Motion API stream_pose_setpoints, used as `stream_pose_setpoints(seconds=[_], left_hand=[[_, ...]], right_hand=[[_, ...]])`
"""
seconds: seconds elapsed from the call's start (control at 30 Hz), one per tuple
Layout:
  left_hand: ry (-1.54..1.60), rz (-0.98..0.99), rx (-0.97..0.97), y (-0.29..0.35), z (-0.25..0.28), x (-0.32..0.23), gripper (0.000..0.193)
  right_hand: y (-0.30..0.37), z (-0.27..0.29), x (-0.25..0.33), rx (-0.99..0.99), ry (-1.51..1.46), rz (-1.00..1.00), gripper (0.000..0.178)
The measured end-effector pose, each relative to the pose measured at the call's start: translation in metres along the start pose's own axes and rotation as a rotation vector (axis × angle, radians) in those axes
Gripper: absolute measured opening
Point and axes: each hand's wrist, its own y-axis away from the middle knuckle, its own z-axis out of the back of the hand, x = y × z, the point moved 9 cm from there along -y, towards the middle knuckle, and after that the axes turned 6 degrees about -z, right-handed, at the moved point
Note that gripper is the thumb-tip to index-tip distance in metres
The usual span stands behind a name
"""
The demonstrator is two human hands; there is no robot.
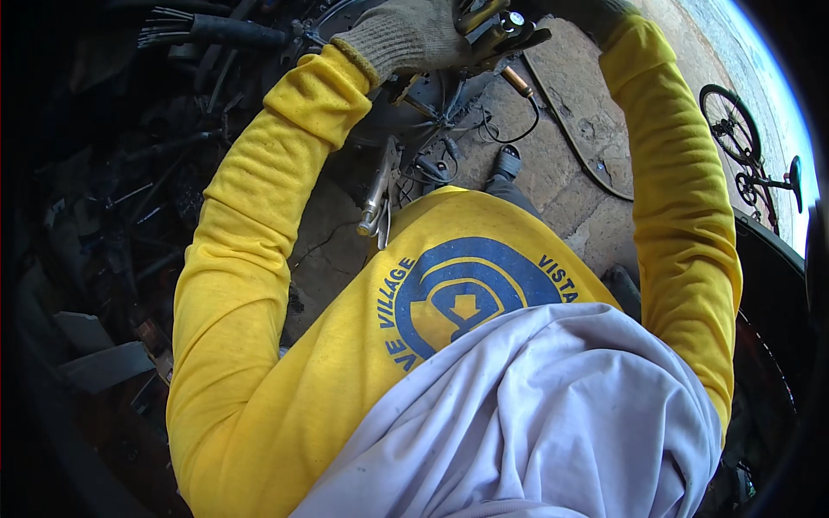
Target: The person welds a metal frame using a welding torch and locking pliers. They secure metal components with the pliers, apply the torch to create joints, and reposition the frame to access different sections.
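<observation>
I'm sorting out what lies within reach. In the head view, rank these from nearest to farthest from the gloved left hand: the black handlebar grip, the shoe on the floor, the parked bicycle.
From the left hand:
1. Black handlebar grip, to its left.
2. Shoe, below on the floor.
3. Parked bicycle, far right.

Dark scrap-metal rods and black cables (129,198) crowd the left side, leaving little passage there. A silver pedal crank (380,194) and spoked wheel (423,104) block the centre, while the bare concrete floor (587,173) to the right lies open up to a parked black bicycle (747,147).
</observation>
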Motion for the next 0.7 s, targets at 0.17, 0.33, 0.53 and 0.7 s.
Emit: stream_pose_setpoints(seconds=[0.17, 0.33, 0.53, 0.7], left_hand=[[0.053, 0.112, 0.045, 0.004, 0.001, 0.005, 0.091], [-0.072, 0.078, -0.001, -0.009, -0.007, 0.009, 0.092], [0.083, 0.131, 0.112, 0.008, 0.002, 0.005, 0.091], [0.035, 0.023, 0.069, 0.001, 0.008, 0.003, 0.086]], right_hand=[[0.001, 0.0, 0.0, 0.061, 0.063, -0.009, 0.058], [-0.001, 0.002, 0.003, -0.048, 0.173, -0.067, 0.053], [-0.002, -0.01, 0.011, 0.025, -0.023, 0.289, 0.04], [0.008, -0.004, 0.008, 0.121, -0.119, 0.089, 0.035]])
